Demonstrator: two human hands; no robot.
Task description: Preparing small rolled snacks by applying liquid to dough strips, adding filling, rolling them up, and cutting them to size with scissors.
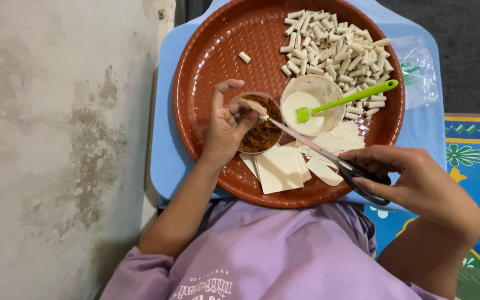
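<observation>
Reddish-brown plastic, the round tray (206,50) sits on a light blue stool top (165,144). The left hand (226,125) pinches a small rolled pastry (255,106) over a cup of brown crumbly filling (262,136). The right hand (418,180) is closed through the black handles of scissors (329,158), whose nearly shut blades reach to that roll's end. Just beside stand a bowl of white paste (312,105) with a green brush (351,99), a heap of finished rolls (334,47) and square wrappers (281,169).
</observation>
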